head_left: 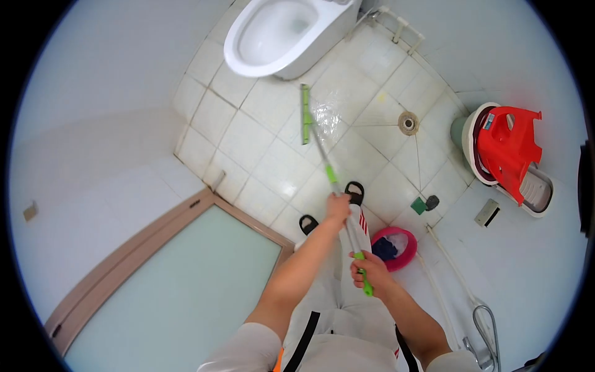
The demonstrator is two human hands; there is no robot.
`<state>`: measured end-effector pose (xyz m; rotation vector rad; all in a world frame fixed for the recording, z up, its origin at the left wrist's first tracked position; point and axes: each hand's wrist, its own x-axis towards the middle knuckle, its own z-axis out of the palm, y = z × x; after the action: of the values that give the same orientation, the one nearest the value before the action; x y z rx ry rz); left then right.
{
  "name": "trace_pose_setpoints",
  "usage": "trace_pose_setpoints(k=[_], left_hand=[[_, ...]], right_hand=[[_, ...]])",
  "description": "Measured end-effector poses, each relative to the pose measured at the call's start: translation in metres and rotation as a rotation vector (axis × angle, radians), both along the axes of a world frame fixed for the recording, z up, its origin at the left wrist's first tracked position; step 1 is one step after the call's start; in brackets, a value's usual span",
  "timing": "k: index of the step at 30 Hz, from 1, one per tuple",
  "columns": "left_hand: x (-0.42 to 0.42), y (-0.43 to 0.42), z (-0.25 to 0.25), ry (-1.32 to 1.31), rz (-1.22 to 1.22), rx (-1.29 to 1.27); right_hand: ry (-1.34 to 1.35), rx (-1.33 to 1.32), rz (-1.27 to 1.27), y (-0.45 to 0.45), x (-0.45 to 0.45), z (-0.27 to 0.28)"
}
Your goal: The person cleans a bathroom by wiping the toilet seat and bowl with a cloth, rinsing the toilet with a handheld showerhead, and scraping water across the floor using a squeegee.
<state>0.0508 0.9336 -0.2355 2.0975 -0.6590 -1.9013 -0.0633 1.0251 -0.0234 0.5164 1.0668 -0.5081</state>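
Observation:
My left hand (338, 208) is wrapped round the grey pole of a long squeegee (305, 115), about midway along it. My right hand (372, 271) grips the green handle at the pole's near end. The green squeegee head rests on the white tiled floor (266, 162), in front of the toilet (291, 37). Beside the head, on its right, a patch of floor shines wet.
A round drain (408, 123) lies right of the squeegee. Farther right are a red stool (511, 149) and basins. A pink basin (409, 248) with cloths stands by my right leg. At the left is a framed glass door (180, 291). A shower hose hangs lower right.

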Motion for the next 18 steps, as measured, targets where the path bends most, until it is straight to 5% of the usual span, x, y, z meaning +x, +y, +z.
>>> trace_pose_setpoints(k=[3,4,7,13,18], left_hand=[[0.041,-0.034,-0.072,-0.177,-0.329,-0.199],[0.019,-0.076,-0.035,-0.137,-0.012,0.110],[-0.003,-0.069,-0.078,-0.114,-0.148,0.124],[-0.086,-0.004,-0.010,-0.091,-0.375,-0.004],[-0.105,-0.070,0.014,-0.032,-0.412,0.020]], right_hand=[[0.028,-0.102,-0.016,-0.040,0.013,-0.053],[0.035,-0.157,-0.028,-0.052,0.007,-0.074],[0.096,-0.213,-0.022,-0.040,-0.024,-0.097],[0.231,-0.025,-0.125,0.024,-0.028,-0.021],[0.217,-0.144,-0.246,-0.027,-0.027,-0.007]])
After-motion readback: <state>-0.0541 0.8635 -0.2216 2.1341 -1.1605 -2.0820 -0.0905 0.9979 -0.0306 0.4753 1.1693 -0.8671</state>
